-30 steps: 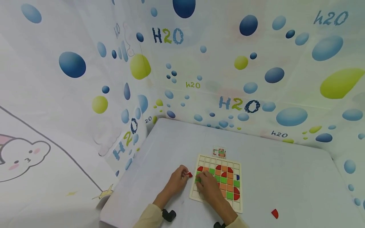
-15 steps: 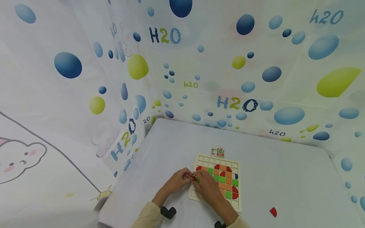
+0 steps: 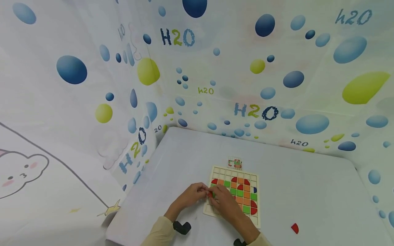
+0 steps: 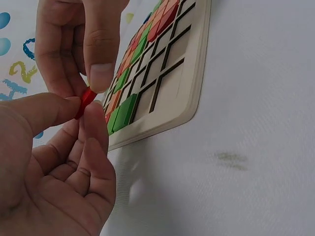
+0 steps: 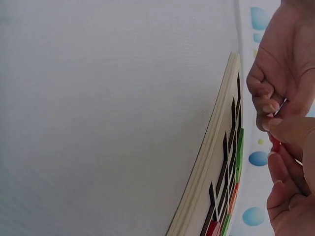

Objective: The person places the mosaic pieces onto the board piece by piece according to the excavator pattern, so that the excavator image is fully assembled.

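Note:
At the left edge of a pale wooden grid board (image 3: 231, 214), my two hands meet over a small red piece (image 4: 86, 102). My left hand (image 3: 194, 195) pinches it between thumb and fingertips. From the other side, my right hand (image 3: 226, 204) pinches the same piece, its thumb against it in the left wrist view. The piece's full outline is hidden by the fingers. Red quarter-round, orange and green square pieces lie in several of the board's cells, with green pieces (image 4: 123, 112) just beyond the fingertips. Part of the board is covered by my right hand.
A small pattern card (image 3: 235, 163) lies behind the board. One loose red quarter-round piece (image 3: 295, 228) is on the white table (image 3: 307, 191) at the right. Walls with printed bubbles (image 3: 312, 124) border the table behind and at the left.
My left hand has brought the red piece rightward to my right hand. The right hand, earlier over the board's left cells, now grips the piece too. The view has shifted slightly.

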Action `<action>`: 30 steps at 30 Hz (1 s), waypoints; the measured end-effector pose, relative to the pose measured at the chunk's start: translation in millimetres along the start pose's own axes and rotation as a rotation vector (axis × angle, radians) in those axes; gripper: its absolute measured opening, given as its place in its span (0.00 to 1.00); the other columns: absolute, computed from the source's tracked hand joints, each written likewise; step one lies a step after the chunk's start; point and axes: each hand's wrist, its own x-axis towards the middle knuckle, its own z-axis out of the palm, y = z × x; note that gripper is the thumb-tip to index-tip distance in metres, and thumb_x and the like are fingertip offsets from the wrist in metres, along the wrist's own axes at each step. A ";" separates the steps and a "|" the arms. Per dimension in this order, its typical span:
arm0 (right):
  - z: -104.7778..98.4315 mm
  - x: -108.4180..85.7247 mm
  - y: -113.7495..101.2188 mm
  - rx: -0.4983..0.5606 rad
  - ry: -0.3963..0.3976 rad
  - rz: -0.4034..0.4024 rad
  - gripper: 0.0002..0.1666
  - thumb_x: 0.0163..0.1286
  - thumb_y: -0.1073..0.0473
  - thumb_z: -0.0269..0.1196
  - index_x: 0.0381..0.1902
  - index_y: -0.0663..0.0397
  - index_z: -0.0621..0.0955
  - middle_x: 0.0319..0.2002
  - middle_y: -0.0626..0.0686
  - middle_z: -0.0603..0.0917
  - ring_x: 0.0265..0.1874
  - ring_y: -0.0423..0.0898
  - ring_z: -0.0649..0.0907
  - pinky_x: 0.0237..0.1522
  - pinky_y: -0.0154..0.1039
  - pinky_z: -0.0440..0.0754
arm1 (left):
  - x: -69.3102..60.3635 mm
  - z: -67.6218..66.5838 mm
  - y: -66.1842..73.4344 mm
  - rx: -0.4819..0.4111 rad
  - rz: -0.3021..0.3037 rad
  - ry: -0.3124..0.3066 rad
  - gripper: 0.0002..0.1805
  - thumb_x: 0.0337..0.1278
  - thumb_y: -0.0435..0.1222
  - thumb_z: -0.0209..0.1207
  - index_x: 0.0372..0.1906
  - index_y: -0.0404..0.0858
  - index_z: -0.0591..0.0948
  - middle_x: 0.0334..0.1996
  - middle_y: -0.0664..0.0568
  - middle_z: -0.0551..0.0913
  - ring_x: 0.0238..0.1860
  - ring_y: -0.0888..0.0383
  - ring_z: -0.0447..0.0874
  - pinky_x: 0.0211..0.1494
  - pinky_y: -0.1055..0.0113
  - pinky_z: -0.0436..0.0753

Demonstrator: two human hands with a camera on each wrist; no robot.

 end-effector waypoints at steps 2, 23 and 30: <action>-0.2 0.1 1.1 0.012 -0.001 0.010 0.17 0.72 0.60 0.71 0.57 0.50 0.84 0.51 0.46 0.83 0.51 0.43 0.80 0.53 0.42 0.86 | 0.1 0.0 -0.7 -0.002 0.000 0.013 0.11 0.74 0.37 0.58 0.51 0.35 0.85 0.39 0.52 0.88 0.39 0.58 0.82 0.40 0.70 0.81; -2.8 -11.5 15.8 -0.036 -0.019 0.152 0.07 0.75 0.57 0.69 0.48 0.49 0.87 0.44 0.44 0.84 0.46 0.42 0.83 0.49 0.42 0.87 | -5.3 3.4 -0.8 0.728 0.053 0.032 0.33 0.71 0.47 0.65 0.78 0.52 0.73 0.79 0.45 0.68 0.76 0.38 0.66 0.72 0.36 0.72; 0.3 -15.8 19.2 -0.047 -0.017 0.148 0.08 0.73 0.56 0.71 0.48 0.47 0.87 0.44 0.44 0.84 0.46 0.41 0.83 0.51 0.42 0.87 | -4.8 4.6 3.9 0.763 0.034 0.026 0.33 0.71 0.48 0.66 0.77 0.52 0.73 0.78 0.45 0.69 0.76 0.39 0.66 0.72 0.38 0.73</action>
